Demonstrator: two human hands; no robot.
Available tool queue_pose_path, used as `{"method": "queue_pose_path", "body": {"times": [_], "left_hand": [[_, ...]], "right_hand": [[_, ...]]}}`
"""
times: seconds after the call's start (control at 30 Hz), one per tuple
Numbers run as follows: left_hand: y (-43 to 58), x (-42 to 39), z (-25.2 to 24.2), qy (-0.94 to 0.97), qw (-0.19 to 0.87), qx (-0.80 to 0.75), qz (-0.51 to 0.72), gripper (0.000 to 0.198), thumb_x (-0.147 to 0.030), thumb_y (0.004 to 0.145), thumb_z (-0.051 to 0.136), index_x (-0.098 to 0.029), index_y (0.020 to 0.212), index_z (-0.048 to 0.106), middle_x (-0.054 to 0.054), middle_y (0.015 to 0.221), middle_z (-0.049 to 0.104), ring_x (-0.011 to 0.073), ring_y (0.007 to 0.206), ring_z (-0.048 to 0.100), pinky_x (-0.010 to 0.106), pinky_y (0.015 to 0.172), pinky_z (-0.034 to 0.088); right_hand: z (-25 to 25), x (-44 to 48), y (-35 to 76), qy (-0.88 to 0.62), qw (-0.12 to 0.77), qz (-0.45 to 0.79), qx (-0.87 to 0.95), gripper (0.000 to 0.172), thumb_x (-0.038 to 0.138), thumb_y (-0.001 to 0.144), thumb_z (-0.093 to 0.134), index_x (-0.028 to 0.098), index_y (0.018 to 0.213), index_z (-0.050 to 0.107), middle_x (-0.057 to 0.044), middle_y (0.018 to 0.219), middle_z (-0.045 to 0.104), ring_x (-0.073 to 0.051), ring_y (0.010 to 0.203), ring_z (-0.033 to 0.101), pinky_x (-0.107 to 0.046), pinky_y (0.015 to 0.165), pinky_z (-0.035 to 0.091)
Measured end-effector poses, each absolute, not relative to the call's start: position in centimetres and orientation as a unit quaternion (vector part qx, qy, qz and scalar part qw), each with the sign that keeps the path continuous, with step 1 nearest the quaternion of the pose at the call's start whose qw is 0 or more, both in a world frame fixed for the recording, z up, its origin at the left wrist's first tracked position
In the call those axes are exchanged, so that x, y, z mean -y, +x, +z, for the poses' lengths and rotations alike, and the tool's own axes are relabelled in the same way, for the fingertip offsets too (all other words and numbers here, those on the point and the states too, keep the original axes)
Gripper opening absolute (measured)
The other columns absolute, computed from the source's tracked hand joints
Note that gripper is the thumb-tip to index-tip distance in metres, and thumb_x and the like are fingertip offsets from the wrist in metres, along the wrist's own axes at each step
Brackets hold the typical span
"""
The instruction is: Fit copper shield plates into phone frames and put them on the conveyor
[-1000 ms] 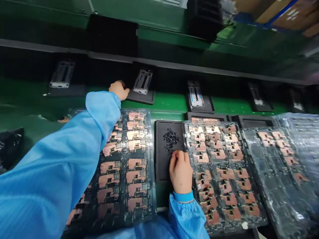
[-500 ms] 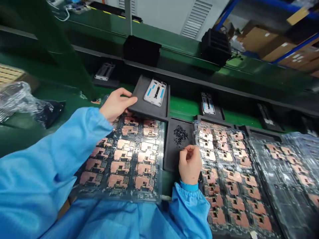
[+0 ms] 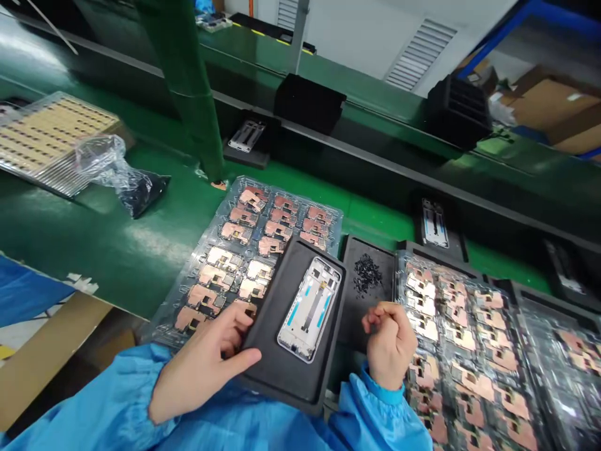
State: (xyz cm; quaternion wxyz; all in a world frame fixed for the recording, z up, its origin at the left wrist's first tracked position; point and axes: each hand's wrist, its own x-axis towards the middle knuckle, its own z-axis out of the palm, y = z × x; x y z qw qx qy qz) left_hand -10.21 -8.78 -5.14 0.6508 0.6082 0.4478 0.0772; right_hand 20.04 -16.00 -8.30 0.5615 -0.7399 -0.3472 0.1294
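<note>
My left hand (image 3: 211, 360) grips the left edge of a black tray (image 3: 277, 363), thumb on top and fingers mostly underneath. On that tray lies a silver phone frame (image 3: 312, 310) with blue strips and a dark flex cable down its middle. The tray overlaps a clear blister tray of copper-coloured circuit boards (image 3: 216, 275). My right hand (image 3: 389, 341) is closed just right of the tray, fingertips pinched together; whatever they hold is hidden. Beyond it, small black pieces (image 3: 367, 274) are heaped in a shallow dark tray (image 3: 350, 316).
More blister trays of boards (image 3: 469, 376) stand at the right. Other phone frames (image 3: 435, 223) sit in black trays along the line behind. A plastic bag of dark parts (image 3: 136, 185) and a stack of cream-coloured trays (image 3: 56, 134) lie left, beside a green post (image 3: 188, 94).
My left hand has brought the black tray with the phone frame from the back toward me, over the boards. My right hand stays pinched near the black pieces. The view has shifted left.
</note>
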Motion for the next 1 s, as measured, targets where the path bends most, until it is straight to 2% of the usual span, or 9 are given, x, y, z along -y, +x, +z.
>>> {"method": "queue_pose_path", "body": {"times": [0.1, 0.17, 0.3, 0.4, 0.47, 0.6, 0.8, 0.9, 1.0], "left_hand": [[-10.4, 6.4, -4.1, 0.782, 0.467, -0.412, -0.011, 0.018, -0.04, 0.1, 0.055, -0.024, 0.103, 0.061, 0.001, 0.095, 0.067, 0.021, 0.081, 0.066, 0.034, 0.074, 0.05], [-9.6, 3.1, -3.5, 0.864, 0.333, -0.377, -0.015, 0.025, -0.038, 0.105, 0.047, -0.023, 0.099, 0.066, 0.002, 0.097, 0.068, 0.0221, 0.084, 0.066, 0.035, 0.075, 0.049], [-5.8, -4.2, -4.3, 0.906, 0.201, -0.37, 0.034, 0.032, -0.032, 0.107, 0.04, -0.019, 0.118, 0.066, 0.009, 0.11, 0.066, 0.0271, 0.103, 0.062, 0.037, 0.082, 0.048], [-3.1, -7.2, -5.8, 0.921, 0.18, -0.343, 0.039, 0.021, -0.027, 0.101, 0.055, -0.015, 0.107, 0.069, 0.012, 0.111, 0.065, 0.0308, 0.108, 0.056, 0.04, 0.089, 0.046], [-2.4, -7.6, -6.5, 0.928, 0.172, -0.328, 0.047, 0.018, -0.025, 0.1, 0.056, -0.014, 0.101, 0.069, 0.012, 0.11, 0.065, 0.03, 0.105, 0.055, 0.042, 0.093, 0.045], [-3.2, -7.2, -6.9, 0.93, 0.17, -0.32, 0.058, 0.024, -0.031, 0.103, 0.05, -0.014, 0.104, 0.067, 0.011, 0.107, 0.066, 0.0287, 0.099, 0.055, 0.045, 0.095, 0.043], [-3.0, -6.4, -6.5, 0.92, 0.195, -0.337, 0.036, 0.023, -0.032, 0.096, 0.062, -0.012, 0.104, 0.068, 0.016, 0.105, 0.066, 0.035, 0.105, 0.056, 0.05, 0.096, 0.042], [-2.4, -6.9, -6.2, 0.901, 0.243, -0.358, 0.026, 0.017, -0.027, 0.089, 0.067, -0.013, 0.099, 0.066, 0.015, 0.096, 0.067, 0.0361, 0.102, 0.059, 0.049, 0.091, 0.045], [-2.6, -8.0, -5.8, 0.866, 0.324, -0.38, 0.025, 0.013, -0.023, 0.086, 0.065, -0.016, 0.096, 0.063, 0.008, 0.083, 0.068, 0.0305, 0.086, 0.064, 0.042, 0.078, 0.049]], "right_hand": [[-7.6, 15.6, 19.5, -0.719, 0.588, 0.168, 0.332, 0.007, 0.027, 0.096, 0.054, 0.023, 0.09, 0.055, 0.004, 0.07, 0.049, -0.014, 0.056, 0.049, -0.024, 0.046, 0.041], [-6.9, 15.3, 19.0, -0.702, 0.609, 0.191, 0.317, 0.011, 0.032, 0.096, 0.062, 0.024, 0.099, 0.055, 0.003, 0.074, 0.052, -0.014, 0.058, 0.05, -0.023, 0.046, 0.044], [-5.6, 14.8, 17.7, -0.679, 0.629, 0.206, 0.316, 0.022, 0.034, 0.094, 0.071, 0.025, 0.103, 0.054, 0.0, 0.083, 0.059, -0.013, 0.059, 0.054, -0.02, 0.044, 0.045], [-4.7, 14.8, 16.8, -0.673, 0.624, 0.216, 0.333, 0.02, 0.033, 0.096, 0.07, 0.026, 0.102, 0.053, 0.0, 0.085, 0.062, -0.013, 0.059, 0.055, -0.019, 0.045, 0.045], [-4.3, 14.6, 16.5, -0.673, 0.613, 0.223, 0.349, 0.018, 0.031, 0.098, 0.069, 0.026, 0.1, 0.052, -0.001, 0.086, 0.063, -0.013, 0.06, 0.057, -0.019, 0.046, 0.045], [-3.7, 13.6, 16.4, -0.673, 0.598, 0.212, 0.38, 0.016, 0.028, 0.099, 0.067, 0.025, 0.097, 0.052, -0.002, 0.088, 0.064, -0.015, 0.066, 0.061, -0.021, 0.049, 0.046], [-3.5, 12.3, 16.3, -0.657, 0.585, 0.215, 0.424, 0.013, 0.024, 0.1, 0.064, 0.025, 0.095, 0.052, -0.001, 0.089, 0.062, -0.014, 0.067, 0.06, -0.025, 0.056, 0.047], [-3.8, 12.3, 16.2, -0.651, 0.574, 0.229, 0.441, 0.012, 0.022, 0.1, 0.064, 0.025, 0.095, 0.052, -0.001, 0.089, 0.062, -0.015, 0.069, 0.06, -0.025, 0.058, 0.047], [-3.9, 12.4, 16.3, -0.645, 0.568, 0.247, 0.448, 0.012, 0.022, 0.1, 0.064, 0.025, 0.096, 0.053, -0.001, 0.089, 0.063, -0.016, 0.075, 0.062, -0.026, 0.062, 0.048]]}}
